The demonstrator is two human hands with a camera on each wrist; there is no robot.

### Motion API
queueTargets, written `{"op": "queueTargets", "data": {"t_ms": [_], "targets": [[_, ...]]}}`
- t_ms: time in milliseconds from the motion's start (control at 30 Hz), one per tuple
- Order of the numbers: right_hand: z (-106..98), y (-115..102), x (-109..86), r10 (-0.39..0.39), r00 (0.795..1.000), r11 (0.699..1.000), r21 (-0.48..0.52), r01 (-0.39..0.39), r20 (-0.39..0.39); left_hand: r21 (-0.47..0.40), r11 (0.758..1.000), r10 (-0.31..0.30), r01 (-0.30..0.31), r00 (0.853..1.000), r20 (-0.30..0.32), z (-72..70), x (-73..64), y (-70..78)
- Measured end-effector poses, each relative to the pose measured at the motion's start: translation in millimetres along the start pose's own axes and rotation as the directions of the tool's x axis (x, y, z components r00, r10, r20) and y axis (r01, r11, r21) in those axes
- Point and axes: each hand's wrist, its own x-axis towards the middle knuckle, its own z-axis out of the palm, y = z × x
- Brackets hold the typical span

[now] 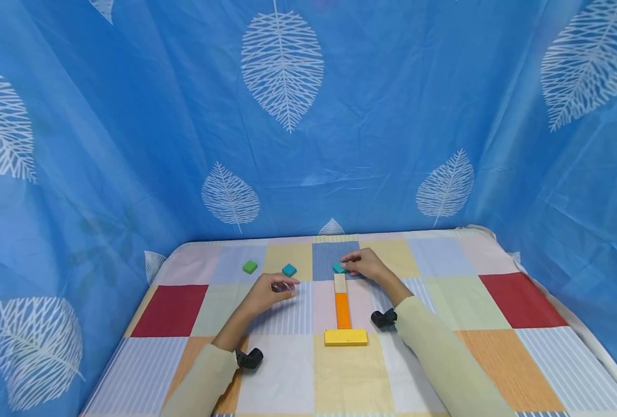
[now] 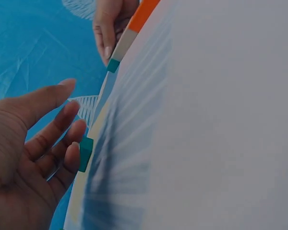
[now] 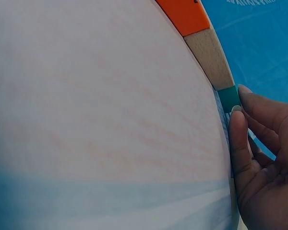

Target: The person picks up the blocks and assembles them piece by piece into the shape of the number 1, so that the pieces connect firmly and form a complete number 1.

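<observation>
My right hand (image 1: 365, 263) pinches a small teal block (image 3: 227, 99) between thumb and finger. That block sits at the far end of a plain wooden block (image 1: 340, 283), in line with it. Toward me the row continues with an orange block (image 1: 343, 311), then a long yellow block (image 1: 346, 337) lying crosswise like the foot of a T. My left hand (image 1: 270, 291) hovers over the cloth with fingers relaxed and nothing between them. Just beyond its fingers lies a second, blue-teal block (image 1: 289, 270).
A green block (image 1: 249, 267) lies at the far left. Patchwork cloth (image 1: 503, 301) covers the table, and a blue curtain with white leaf prints (image 1: 339, 145) hangs behind and on both sides. Each wrist wears a black camera.
</observation>
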Motion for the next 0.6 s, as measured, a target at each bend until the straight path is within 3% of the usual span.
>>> {"op": "queueTargets", "data": {"t_ms": [200,367,600], "targets": [[0.3,-0.9,-1.4,0.005,1.0,1.0,0.005,-0.005,0.004,0.006,1.0,-0.003,0.003,0.997,-0.081,-4.2,7.3,7.6],[0.5,1.4,-1.5,0.003,1.0,1.0,0.005,-0.003,0.003,0.035,0.999,-0.01,0.016,0.986,-0.168,-3.4,11.8,11.6],[-0.3,-1.3,-2.4,0.011,1.0,1.0,0.011,-0.011,-0.003,0.07,0.991,-0.091,0.113,0.96,-0.265,-2.2,18.9,13.6]]}}
